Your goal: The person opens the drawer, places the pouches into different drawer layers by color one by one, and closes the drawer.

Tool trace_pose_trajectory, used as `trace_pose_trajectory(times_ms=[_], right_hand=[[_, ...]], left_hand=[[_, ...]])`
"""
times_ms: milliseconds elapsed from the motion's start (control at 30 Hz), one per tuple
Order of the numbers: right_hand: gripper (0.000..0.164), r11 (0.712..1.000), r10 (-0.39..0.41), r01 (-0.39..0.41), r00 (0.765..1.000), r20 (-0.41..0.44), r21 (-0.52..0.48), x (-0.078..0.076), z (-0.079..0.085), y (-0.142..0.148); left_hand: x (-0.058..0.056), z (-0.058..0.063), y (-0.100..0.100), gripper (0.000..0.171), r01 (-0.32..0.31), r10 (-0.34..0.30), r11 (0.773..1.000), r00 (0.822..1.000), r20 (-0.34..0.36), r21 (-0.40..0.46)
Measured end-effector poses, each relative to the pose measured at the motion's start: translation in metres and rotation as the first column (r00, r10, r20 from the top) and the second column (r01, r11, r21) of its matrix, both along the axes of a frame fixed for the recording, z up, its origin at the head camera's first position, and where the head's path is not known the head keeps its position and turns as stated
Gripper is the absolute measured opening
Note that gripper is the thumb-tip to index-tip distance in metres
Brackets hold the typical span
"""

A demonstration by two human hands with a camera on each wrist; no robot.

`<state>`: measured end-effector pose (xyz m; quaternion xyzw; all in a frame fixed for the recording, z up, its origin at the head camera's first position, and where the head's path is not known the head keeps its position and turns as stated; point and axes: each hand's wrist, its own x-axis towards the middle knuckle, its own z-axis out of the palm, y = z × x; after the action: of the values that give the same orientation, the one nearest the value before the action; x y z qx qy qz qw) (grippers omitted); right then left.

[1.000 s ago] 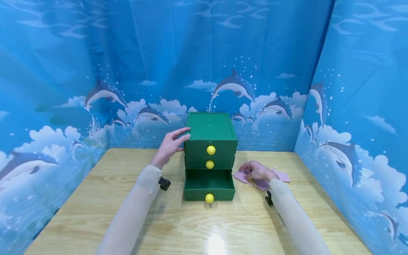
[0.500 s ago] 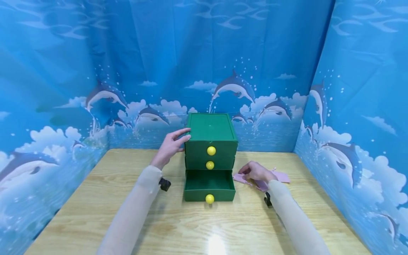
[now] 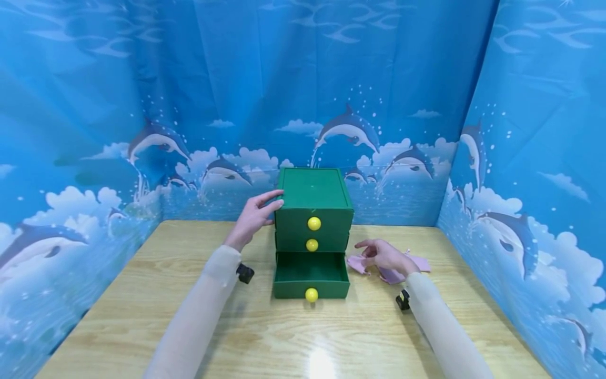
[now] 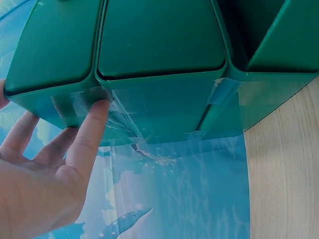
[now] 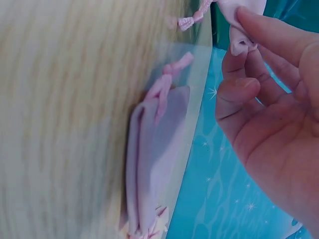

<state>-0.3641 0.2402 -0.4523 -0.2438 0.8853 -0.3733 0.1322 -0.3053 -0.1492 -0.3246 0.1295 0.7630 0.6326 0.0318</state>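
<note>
A green three-drawer cabinet point(image 3: 312, 187) with yellow round knobs stands mid-table. Its bottom drawer point(image 3: 284, 289) is pulled out, and the inside that shows holds nothing. Against the cabinet's left side and top edge rests my left hand point(image 3: 251, 218), fingers spread; in the left wrist view a fingertip point(image 4: 101, 107) touches the side wall. To the right of the drawer, my right hand point(image 3: 385, 255) pinches the edge of a pink drawstring pouch point(image 5: 241, 25) between thumb and fingers. Another pink pouch point(image 5: 159, 149) lies on the table beneath that hand.
More pink pouch fabric point(image 3: 420, 263) lies right of the right wrist. The light wooden table point(image 3: 265, 337) is bounded at the back and sides by a blue dolphin-print curtain point(image 3: 251, 116). Clear tape point(image 4: 227, 92) crosses the cabinet's side.
My right hand has lifted slightly and its fingers have shifted, with the near pouch's edge raised a little. The left hand and cabinet stay where they were.
</note>
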Motion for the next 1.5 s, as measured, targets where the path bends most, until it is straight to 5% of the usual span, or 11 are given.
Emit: trace_pose_trajectory(times_ms=[667, 933, 1500], right_hand=[[0.027, 0.997, -0.068, 0.065, 0.996, -0.05, -0.052, 0.02, 0.01, 0.005], [0.028, 0.99, -0.084, 0.086, 0.996, 0.025, -0.11, 0.027, 0.018, 0.003], [0.023, 0.976, 0.008, 0.008, 0.997, 0.072, -0.219, 0.038, 0.02, -0.027]], left_hand=[[-0.001, 0.005, 0.004, 0.05, 0.006, -0.006, 1.0, 1.0, 0.003, -0.004], [0.0, 0.005, 0.003, 0.05, -0.003, 0.003, 1.0, 1.0, -0.008, 0.002], [0.002, 0.002, 0.002, 0.05, -0.022, 0.022, 1.0, 1.0, 0.018, -0.007]])
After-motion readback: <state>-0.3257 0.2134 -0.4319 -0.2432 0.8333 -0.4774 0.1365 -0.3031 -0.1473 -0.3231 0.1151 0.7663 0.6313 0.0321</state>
